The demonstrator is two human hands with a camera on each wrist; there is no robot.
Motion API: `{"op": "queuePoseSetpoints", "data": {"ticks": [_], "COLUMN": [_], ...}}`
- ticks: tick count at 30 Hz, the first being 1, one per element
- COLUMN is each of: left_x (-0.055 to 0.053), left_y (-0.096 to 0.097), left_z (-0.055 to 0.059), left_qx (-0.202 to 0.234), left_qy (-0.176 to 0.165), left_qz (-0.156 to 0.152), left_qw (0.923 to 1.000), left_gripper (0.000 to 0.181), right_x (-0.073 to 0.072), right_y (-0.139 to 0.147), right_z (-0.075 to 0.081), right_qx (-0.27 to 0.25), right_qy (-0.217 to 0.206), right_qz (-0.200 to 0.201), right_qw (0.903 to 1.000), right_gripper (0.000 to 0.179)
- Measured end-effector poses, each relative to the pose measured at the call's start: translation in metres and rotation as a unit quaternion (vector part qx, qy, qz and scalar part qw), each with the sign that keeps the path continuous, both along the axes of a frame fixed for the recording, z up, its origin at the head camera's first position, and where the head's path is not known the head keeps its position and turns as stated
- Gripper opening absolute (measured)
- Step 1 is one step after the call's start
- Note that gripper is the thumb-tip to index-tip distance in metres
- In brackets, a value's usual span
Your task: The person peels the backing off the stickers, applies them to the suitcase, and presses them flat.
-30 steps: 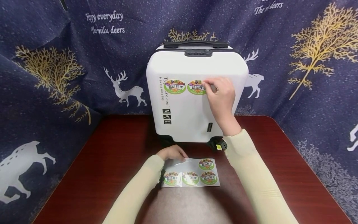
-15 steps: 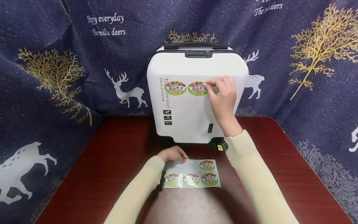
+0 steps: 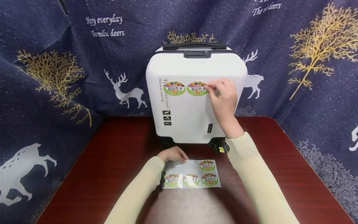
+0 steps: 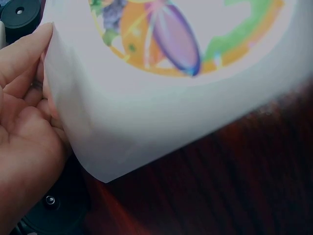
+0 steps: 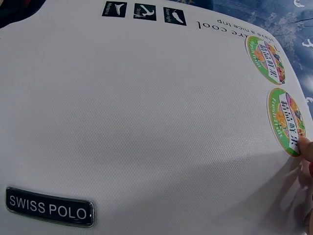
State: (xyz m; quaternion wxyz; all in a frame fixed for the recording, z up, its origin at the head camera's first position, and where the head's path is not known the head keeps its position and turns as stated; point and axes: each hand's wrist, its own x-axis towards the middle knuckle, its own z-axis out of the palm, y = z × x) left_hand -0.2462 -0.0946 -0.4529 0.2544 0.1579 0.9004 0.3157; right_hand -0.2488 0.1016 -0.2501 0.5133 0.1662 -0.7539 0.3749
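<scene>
An oval fruit sticker (image 3: 196, 89) lies against the front of a white suitcase (image 3: 193, 115), beside a second such sticker (image 3: 174, 88) on its left. My right hand (image 3: 224, 96) pinches the right edge of the nearer one between thumb and fingertips. In the right wrist view a fingertip (image 5: 306, 148) overlaps that sticker's end. Low on the table, my left hand (image 3: 174, 153) holds the upper left edge of a glossy sticker sheet (image 3: 183, 166), which bears several more oval stickers. The left wrist view shows the sheet's corner (image 4: 105, 161) bent and raised off the dark table.
The suitcase stands upright on the red-brown table (image 3: 123, 149), with a black handle (image 3: 195, 46) on top and a yellow tag (image 3: 221, 149) by its right wheel. Behind hangs a dark blue cloth (image 3: 134, 56) printed with deer and golden trees.
My right fingertips have shifted slightly right and down along the sticker's right edge, so more of it shows. The left hand and sheet keep their place.
</scene>
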Motion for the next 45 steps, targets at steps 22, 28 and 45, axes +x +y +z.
{"op": "queuePoseSetpoints", "data": {"ticks": [22,28,45], "left_x": [-0.003,-0.004,-0.004], "left_y": [-0.002,-0.003,-0.002], "left_z": [-0.002,-0.003,0.000], "left_qx": [-0.003,-0.004,-0.002], "left_qy": [0.002,0.003,0.002], "left_qz": [-0.016,-0.019,-0.017], "left_qw": [0.9999,0.9998,0.9999], "left_gripper": [0.024,0.024,0.024], "right_x": [0.025,0.033,0.055], "right_y": [0.014,0.017,0.031], "right_z": [-0.013,-0.015,-0.054], "right_qx": [0.008,0.012,0.012], "right_qy": [-0.135,-0.202,-0.266], "right_qz": [0.077,0.091,0.100], "right_qw": [0.9878,0.9752,0.9587], "right_gripper": [0.022,0.021,0.019]}}
